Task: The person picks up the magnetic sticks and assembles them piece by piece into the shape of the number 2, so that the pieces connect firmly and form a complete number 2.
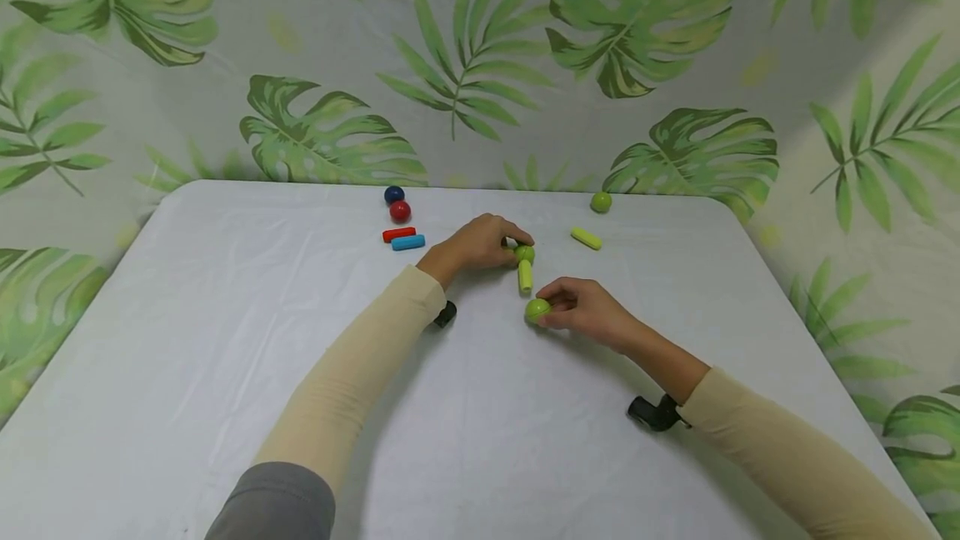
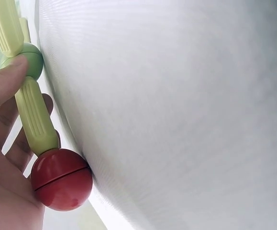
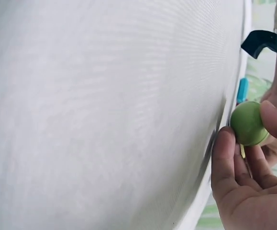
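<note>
Pointing lengthwise toward green ball [image 1: 535, 311] pinched by right hand [image 1: 588, 308], lime rod [image 1: 525, 277], left hand [image 1: 482, 242] gripping second ball [image 1: 526, 253]

Room between the sleeves [image 1: 360, 373] ends at the near green ball [image 1: 536, 310]

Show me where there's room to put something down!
The white table is bare from its left edge to the left sleeve, and in front between left sleeve and right sleeve. It's crowded where the left hand and right hand each hold a green ball, and around the red ball at the back.
</note>
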`<action>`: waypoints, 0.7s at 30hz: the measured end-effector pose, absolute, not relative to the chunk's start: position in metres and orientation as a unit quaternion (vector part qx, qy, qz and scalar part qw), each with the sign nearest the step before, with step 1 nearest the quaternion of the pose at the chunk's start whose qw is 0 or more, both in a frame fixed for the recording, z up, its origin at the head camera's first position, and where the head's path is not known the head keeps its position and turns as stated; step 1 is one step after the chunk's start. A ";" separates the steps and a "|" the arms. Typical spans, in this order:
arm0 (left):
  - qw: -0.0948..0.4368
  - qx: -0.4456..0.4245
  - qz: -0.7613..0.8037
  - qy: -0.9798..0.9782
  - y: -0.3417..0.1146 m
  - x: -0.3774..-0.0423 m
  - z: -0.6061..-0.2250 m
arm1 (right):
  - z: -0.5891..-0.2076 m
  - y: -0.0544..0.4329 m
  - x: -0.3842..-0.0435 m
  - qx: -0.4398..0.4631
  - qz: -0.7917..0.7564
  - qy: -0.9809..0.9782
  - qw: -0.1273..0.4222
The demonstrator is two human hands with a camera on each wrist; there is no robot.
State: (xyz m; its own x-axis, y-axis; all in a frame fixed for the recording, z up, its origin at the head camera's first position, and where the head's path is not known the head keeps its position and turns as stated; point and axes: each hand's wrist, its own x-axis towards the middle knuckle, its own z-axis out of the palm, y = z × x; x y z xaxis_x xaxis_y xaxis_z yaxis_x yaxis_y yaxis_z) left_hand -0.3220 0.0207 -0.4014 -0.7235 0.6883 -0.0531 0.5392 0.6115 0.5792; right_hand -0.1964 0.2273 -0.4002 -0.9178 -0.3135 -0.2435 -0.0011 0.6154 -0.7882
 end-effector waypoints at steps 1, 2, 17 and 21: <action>0.137 0.346 0.274 0.887 0.021 -0.322 -0.401 | -0.400 0.227 -0.196 -0.085 -0.432 0.879 0.183; 0.137 0.347 0.274 0.887 0.021 -0.322 -0.401 | -0.400 0.226 -0.197 -0.081 -0.436 0.877 0.186; 0.137 0.349 0.268 0.888 0.021 -0.321 -0.401 | -0.404 0.219 -0.203 -0.018 -0.466 0.860 0.206; 0.134 0.351 0.268 0.887 0.021 -0.321 -0.400 | -0.403 0.216 -0.205 -0.010 -0.466 0.860 0.206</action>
